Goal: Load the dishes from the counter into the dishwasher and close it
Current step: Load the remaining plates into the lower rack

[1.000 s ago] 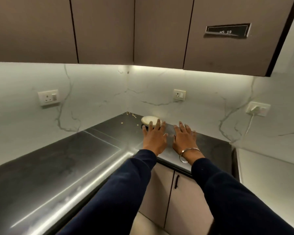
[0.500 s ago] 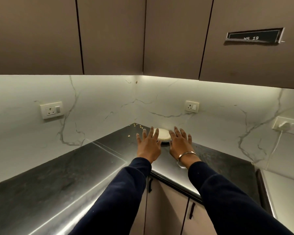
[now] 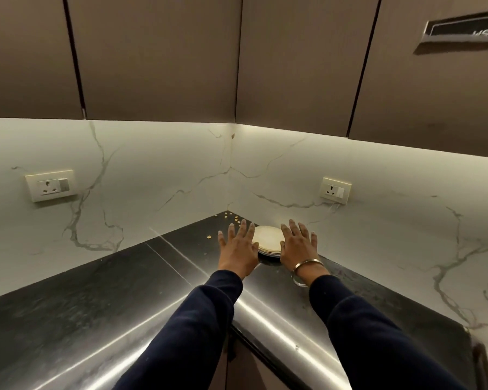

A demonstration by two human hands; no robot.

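Both hands flank a plate stack in the worktop corner.
Mid-frame, the cream plates sit on the dark worktop; left hand and right hand rest either side, fingers straight and spread, gripping nothing.

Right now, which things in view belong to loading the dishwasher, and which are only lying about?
For the job: stack of plates; left hand and right hand, both flanking it.

Just there: crumbs on the black counter; wall sockets; bangle.
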